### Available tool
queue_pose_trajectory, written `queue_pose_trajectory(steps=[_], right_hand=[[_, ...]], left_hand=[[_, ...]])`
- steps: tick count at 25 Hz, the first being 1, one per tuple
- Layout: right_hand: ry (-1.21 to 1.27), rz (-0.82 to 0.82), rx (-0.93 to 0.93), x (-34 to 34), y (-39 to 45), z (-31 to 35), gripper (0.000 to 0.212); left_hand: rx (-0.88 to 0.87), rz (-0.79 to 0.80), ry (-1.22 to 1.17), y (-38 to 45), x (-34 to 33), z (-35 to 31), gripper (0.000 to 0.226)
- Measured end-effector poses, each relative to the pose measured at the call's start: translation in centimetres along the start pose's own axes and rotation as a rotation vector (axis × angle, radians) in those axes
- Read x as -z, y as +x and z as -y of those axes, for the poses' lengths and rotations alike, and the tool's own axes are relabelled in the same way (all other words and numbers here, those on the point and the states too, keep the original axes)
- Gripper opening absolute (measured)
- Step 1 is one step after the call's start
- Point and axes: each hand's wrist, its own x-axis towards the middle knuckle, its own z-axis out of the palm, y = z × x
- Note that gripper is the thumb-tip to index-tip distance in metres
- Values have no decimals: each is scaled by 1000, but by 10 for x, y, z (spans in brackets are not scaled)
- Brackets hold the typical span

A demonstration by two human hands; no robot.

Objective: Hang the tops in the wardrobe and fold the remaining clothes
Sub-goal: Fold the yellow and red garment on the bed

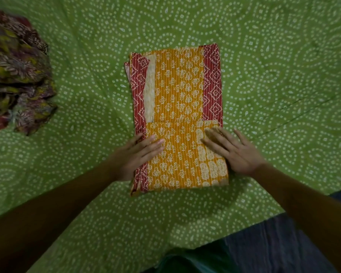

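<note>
Pressing flat on the near end of the folded yellow garment [177, 119], both hands lie open with fingers spread and grip nothing: the left hand [135, 154] rests on the near left edge over the red border, and the right hand [233, 152] on the near right edge. The garment lies in the middle of the green bedspread [283, 66], folded into a long rectangle with a shorter flap turned up over its near part.

Handling judgement: the cloth looks like thin printed cotton, light, soft and limp, with no stiffness of its own. Stacked layers will likely slide apart if lifted by one edge. Take hold at the near corners, pinching all layers together, or slip flat palms beneath the fold.

Surroundings: a crumpled floral garment [18, 75] lies well apart at far left, unfolded. Nothing obstructs the next fold. The bedspread is soft and may wrinkle under pressure.
</note>
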Motion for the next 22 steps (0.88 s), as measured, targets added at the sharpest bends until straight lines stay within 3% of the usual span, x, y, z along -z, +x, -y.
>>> queue_pose_trajectory(steps=[4,6,7,8,10,11,12,14,16,18,20,22], right_hand=[[-29,-19,101,-7,40,-15,88],[206,-17,104,-5,42,-22,83],[436,-19,39,-2,41,-25,72],[692,-17,-90,12,40,-25,55],[1124,-46,-447,33,53,-29,28],[1292,-87,-608,41,65,-34,21],[1407,-103,-722,47,77,-40,22],[1466,-54,-869,51,102,-53,31],[1321,-16,-938,50,116,-55,39],[1082,-119,-1019,50,118,-45,39],[776,-379,-1092,60,116,-23,41],[619,-460,-902,68,126,2,49]], left_hand=[[5,54,55,29,-10,25,78],[40,-17,-115,26,-8,26,77],[106,-108,-335,24,-5,24,67],[262,-219,-608,27,4,26,50],[778,-267,-1286,45,21,34,35],[994,-308,-1449,56,24,44,29],[1092,-367,-1470,63,28,53,32],[1184,-396,-1420,73,30,66,39],[1232,-346,-1409,80,30,69,34],[1332,-399,-1280,80,32,63,38],[1450,-585,-713,86,38,44,34],[1209,-659,-386,105,53,23,50]])
